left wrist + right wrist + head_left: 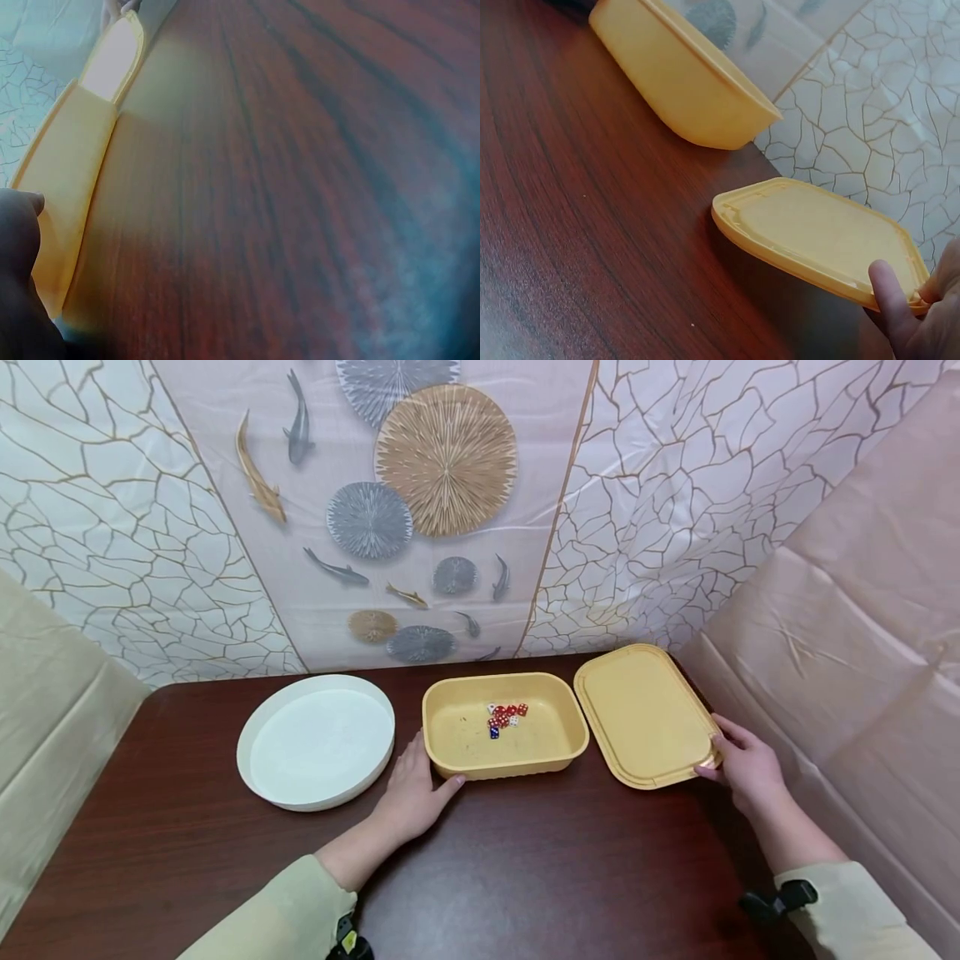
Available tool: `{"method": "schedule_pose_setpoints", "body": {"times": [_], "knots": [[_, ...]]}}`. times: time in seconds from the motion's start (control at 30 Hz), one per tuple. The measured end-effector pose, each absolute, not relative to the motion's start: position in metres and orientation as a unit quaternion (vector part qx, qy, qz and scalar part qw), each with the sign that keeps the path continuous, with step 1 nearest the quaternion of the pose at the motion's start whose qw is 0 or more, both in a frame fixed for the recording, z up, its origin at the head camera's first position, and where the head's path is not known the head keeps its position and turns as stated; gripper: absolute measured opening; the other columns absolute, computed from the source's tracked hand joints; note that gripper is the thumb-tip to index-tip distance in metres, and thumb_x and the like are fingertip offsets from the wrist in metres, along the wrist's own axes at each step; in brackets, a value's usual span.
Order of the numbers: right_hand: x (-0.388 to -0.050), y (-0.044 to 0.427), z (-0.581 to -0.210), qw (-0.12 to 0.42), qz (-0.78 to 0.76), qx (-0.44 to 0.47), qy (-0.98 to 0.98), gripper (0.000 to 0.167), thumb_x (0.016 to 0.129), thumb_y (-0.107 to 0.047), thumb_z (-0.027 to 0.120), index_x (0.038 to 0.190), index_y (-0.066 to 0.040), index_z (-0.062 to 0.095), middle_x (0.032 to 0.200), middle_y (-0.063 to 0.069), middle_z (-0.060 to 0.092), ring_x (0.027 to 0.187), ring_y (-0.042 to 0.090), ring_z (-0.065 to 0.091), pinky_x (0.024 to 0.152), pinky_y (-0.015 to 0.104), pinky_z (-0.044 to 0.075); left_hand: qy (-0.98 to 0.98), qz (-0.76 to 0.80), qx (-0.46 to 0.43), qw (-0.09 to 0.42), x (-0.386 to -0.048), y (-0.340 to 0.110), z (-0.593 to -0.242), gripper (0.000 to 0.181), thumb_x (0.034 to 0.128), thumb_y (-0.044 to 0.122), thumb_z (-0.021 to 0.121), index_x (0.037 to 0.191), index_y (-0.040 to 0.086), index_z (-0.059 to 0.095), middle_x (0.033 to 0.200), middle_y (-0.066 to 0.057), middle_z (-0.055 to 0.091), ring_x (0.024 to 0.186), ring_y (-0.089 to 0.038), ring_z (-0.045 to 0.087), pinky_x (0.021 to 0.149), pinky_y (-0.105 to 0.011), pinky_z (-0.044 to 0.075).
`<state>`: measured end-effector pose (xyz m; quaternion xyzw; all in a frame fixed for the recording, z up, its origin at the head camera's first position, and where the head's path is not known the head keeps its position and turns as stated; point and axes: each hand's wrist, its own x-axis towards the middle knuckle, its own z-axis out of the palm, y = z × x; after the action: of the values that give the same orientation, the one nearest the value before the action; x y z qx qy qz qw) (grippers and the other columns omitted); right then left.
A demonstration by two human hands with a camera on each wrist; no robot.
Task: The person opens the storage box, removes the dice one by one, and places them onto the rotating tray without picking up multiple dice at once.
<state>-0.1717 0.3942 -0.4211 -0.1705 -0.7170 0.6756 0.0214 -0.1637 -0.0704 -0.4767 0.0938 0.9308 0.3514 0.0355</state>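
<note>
A yellow rectangular plastic box [480, 760] stands on the table with several dice [502, 718] in it, red, white and one blue. My left hand [412, 793] rests against its front left corner, the thumb [30, 201] along the front wall and the other fingers extended by the left side. To the right of the box is its matching yellow lid [648, 718]. At the lid's front right corner my right hand [750, 772] pinches the rim; in the right wrist view the lid [817, 232] appears tilted, with part of it off the tabletop.
A round white tray [318, 743] lies to the left of the box, close to my left hand. Dark wooden tabletop [540, 868] stretches in front. Patterned cloth [637, 527] hangs behind the table, and a beige cloth wall [855, 652] stands close to my right hand.
</note>
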Motion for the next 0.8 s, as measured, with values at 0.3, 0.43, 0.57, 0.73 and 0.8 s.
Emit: {"method": "schedule_pose_setpoints", "body": {"times": [0.3, 0.43, 0.57, 0.73, 0.8], "knots": [[-0.171, 0.402, -0.43, -0.017, 0.722, -0.177, -0.669, 0.06, 0.104, -0.005, 0.041, 0.158, -0.004, 0.015, 0.103, -0.012, 0.053, 0.076, 0.006, 0.064, 0.065, 0.026, 0.059, 0.93, 0.353, 0.095, 0.033, -0.163, -0.07, -0.476, 0.097, 0.0959, 0.049, 0.06, 0.158, 0.002, 0.002, 0.163, -0.023, 0.012, 0.15, -0.039, 0.012, 0.12, -0.052, 0.013], [-0.172, 0.405, -0.432, -0.033, 0.729, -0.173, -0.661, 0.06, 0.105, -0.004, 0.039, 0.158, -0.003, 0.01, 0.094, -0.013, 0.06, 0.075, 0.008, 0.065, 0.065, 0.026, 0.059, 0.929, 0.355, 0.096, 0.032, -0.163, -0.071, -0.475, 0.098, 0.0954, 0.049, 0.061, 0.158, 0.002, 0.003, 0.163, -0.022, 0.011, 0.15, -0.038, 0.012, 0.12, -0.052, 0.014], [-0.174, 0.405, -0.436, -0.042, 0.69, -0.181, -0.699, 0.06, 0.105, -0.005, 0.039, 0.158, -0.001, 0.011, 0.116, 0.005, 0.052, 0.075, 0.008, 0.065, 0.067, 0.028, 0.06, 0.928, 0.358, 0.095, 0.029, -0.164, -0.072, -0.474, 0.099, 0.0944, 0.05, 0.062, 0.158, 0.001, 0.004, 0.163, -0.022, 0.011, 0.15, -0.038, 0.012, 0.12, -0.052, 0.015], [-0.175, 0.406, -0.44, -0.061, 0.584, -0.172, -0.791, 0.058, 0.105, -0.01, 0.037, 0.155, 0.006, 0.013, 0.129, 0.029, 0.039, 0.073, 0.007, 0.064, 0.068, 0.031, 0.06, 0.927, 0.361, 0.097, 0.03, -0.163, -0.073, -0.472, 0.103, 0.092, 0.052, 0.065, 0.158, 0.001, 0.004, 0.163, -0.021, 0.01, 0.15, -0.037, 0.013, 0.119, -0.053, 0.018], [-0.174, 0.406, -0.44, -0.069, 0.548, -0.165, -0.817, 0.057, 0.105, -0.012, 0.037, 0.154, 0.009, 0.015, 0.125, 0.029, 0.043, 0.072, 0.007, 0.064, 0.067, 0.031, 0.06, 0.925, 0.367, 0.098, 0.031, -0.163, -0.073, -0.472, 0.105, 0.091, 0.052, 0.066, 0.158, 0.001, 0.003, 0.164, -0.02, 0.009, 0.15, -0.038, 0.013, 0.118, -0.054, 0.019]]}}
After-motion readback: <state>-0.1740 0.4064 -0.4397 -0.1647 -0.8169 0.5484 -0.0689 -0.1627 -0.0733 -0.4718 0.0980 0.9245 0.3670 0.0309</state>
